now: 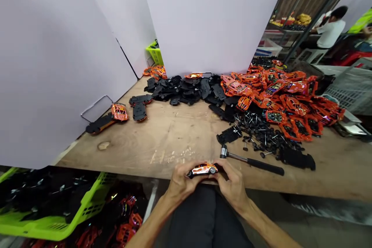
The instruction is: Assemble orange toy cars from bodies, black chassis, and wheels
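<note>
Only one toy car [202, 169] between left hand [180, 184] and right hand [232, 186]; one hammer [250, 161].

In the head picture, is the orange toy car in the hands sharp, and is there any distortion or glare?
Head view: the orange toy car, held between the left hand and the right hand, is fairly sharp, with small glints on its body; the wide lens bends the white panels and the edge of the wooden table; the light is soft and even.
</note>
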`<state>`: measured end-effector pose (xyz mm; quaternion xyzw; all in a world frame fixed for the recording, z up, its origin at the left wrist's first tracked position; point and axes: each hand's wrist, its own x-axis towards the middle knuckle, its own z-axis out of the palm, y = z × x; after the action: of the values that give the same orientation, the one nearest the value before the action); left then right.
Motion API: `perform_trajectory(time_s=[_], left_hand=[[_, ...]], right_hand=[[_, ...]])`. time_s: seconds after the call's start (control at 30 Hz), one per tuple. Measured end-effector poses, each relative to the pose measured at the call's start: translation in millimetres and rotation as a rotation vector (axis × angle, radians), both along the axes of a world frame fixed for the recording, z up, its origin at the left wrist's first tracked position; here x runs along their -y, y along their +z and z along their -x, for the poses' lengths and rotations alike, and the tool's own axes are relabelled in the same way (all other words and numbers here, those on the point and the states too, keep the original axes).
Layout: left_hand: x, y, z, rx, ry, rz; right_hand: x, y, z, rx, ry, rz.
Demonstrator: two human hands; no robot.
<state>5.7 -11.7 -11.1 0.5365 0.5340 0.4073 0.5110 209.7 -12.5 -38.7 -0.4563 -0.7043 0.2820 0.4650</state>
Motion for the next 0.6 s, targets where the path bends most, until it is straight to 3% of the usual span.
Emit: perform_trajectory(time_s=[0.23,0.4,0.5,0.6], left_hand=[[0.6,7.4,-2.9,0.040,0.032,0.009],[21.2,13.7,0.0,0.142,0.118,0.066],[21.4,18.1,22.7,0.087,0.148,0.052],[-2.9,29.0,75.1,-0.093,0.371,-0.048]], right_hand=[[1.7,10.7,5.5,-0.046,0.000,-0.033],[13.3,28.6,6.8,-0.045,0.051,0.048],[5.0,30.1,-2.8,-0.002,0.086,0.055],[-21.3,25.2,-12.7,0.033,0.068,-0.012]])
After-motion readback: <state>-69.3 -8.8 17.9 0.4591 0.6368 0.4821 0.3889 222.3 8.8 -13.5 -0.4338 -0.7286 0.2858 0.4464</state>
